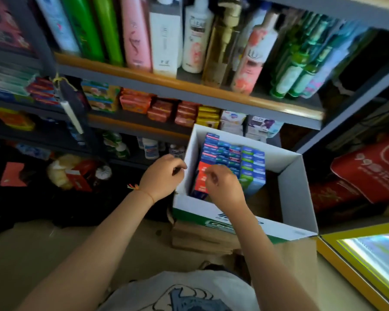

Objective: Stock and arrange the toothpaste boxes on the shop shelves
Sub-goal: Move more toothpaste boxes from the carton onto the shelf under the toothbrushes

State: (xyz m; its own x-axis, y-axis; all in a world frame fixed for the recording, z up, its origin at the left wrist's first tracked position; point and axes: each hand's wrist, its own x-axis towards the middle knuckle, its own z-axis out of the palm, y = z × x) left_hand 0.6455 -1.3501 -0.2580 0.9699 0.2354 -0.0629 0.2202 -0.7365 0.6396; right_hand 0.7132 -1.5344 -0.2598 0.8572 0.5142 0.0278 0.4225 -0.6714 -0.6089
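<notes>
early stage: carton (pixel 294 187) full of toothpaste boxes (pixel 230 162). left hand (pixel 164 176) curled at rim, right hand (pixel 222 186) curled over boxes; grip unclear.

Both hands (pixel 164 176) over toothpaste boxes (pixel 231 162)

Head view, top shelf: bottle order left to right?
Pale blue bottle → two green bottles → pink bottle → white square bottle → white Clear bottle → amber pump bottle → pink-and-white floral bottle → small green bottles.
</notes>
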